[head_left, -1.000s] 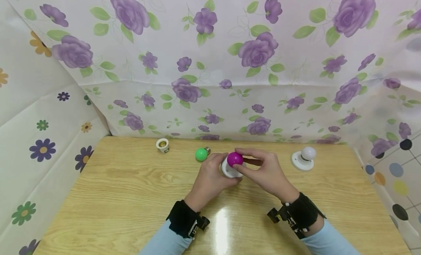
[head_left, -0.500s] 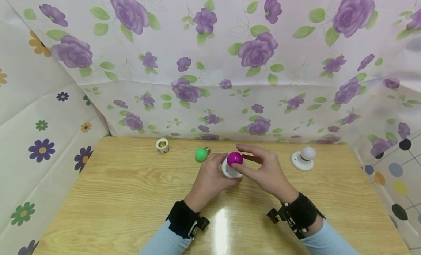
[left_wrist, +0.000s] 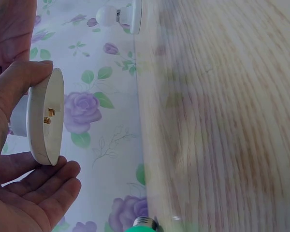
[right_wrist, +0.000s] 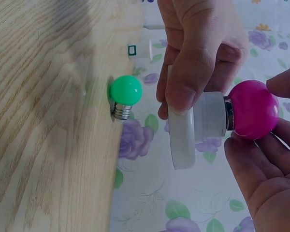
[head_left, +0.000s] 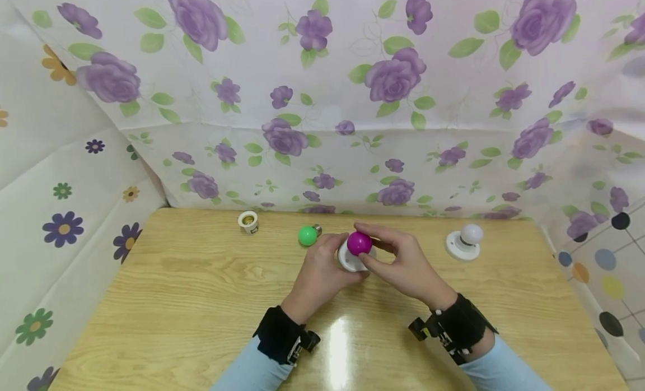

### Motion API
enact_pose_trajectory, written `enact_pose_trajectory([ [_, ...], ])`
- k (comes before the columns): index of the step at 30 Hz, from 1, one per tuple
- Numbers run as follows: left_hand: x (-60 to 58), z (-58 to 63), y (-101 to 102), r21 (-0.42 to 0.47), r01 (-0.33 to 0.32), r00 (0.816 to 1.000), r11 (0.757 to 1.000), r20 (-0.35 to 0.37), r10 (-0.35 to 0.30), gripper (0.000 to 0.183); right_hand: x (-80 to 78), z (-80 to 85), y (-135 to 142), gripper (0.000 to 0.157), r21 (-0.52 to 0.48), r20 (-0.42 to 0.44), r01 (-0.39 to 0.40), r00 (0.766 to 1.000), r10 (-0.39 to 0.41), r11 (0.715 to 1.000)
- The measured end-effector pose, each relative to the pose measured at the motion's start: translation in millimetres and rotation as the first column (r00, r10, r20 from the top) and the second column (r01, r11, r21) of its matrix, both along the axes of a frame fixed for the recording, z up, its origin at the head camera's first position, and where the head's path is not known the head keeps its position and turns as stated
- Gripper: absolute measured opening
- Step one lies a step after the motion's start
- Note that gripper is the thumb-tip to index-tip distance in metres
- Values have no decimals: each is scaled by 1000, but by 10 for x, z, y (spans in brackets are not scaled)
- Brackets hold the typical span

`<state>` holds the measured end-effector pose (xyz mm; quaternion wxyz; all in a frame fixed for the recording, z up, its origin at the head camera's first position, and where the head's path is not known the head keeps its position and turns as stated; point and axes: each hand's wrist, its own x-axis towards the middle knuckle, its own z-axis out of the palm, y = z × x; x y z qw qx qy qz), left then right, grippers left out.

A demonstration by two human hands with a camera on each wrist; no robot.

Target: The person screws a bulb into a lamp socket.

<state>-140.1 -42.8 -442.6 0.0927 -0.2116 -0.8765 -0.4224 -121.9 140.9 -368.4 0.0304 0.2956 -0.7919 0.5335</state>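
In the head view my left hand (head_left: 322,265) grips a white lamp holder (head_left: 347,262) by its round base, thumb on one side and fingers on the other. A magenta light bulb (right_wrist: 254,109) sits in the holder's socket, with its metal collar showing at the socket mouth in the right wrist view. My right hand (head_left: 405,262) has thumb and fingertips on opposite sides of the bulb's globe. Seen from the left wrist, the base (left_wrist: 46,121) is tipped on edge above the table, its hollow underside and brass screws visible.
A green bulb (head_left: 308,236) lies on the wooden table (head_left: 201,312) just beyond my left hand. Farther left stands an unfilled white socket (head_left: 248,222). At the right, a white bulb (head_left: 472,234) stands in its holder (head_left: 462,251). A floral curtain (head_left: 322,156) borders the table's back edge.
My right fingers spread away from the magenta bulb half a second ago and are now back against its globe. The left hand and the lamp holder stay nearly still.
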Motion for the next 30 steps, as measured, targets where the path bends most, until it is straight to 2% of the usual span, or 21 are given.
enact_pose_trajectory([
  [3, -2, 5, 1, 2, 7, 1000, 1000, -1, -7, 64, -11, -31, 9, 46, -5, 5, 0, 1000, 0, 1000],
  [10, -1, 2, -1, 6, 7, 1000, 1000, 13, -7, 65, -123, -277, 76, 45, -28, 11, 2, 1000, -2, 1000],
  [13, 1, -2, -3, 7, 6, 1000, 1000, 16, -6, 65, -145, -324, 87, 45, -32, 14, 8, 1000, -8, 999],
  [15, 1, -6, -3, 6, 5, 1000, 1000, 15, -5, 65, -145, -327, 80, 43, -42, 15, 25, 1000, -24, 999],
  [22, -5, -9, 2, 3, 0, 1000, 1000, 12, 0, 65, -12, -89, -21, 40, -87, 6, 85, 996, -85, 993],
  [27, -1, -7, 3, 9, 1, 1000, 1000, 10, -1, 65, -28, -154, -27, 41, -108, -57, 104, 992, -110, 989],
  [30, 2, -4, 3, 11, 0, 1000, 1000, 7, 0, 66, -17, -143, -34, 42, -117, -60, 118, 990, -125, 986],
])
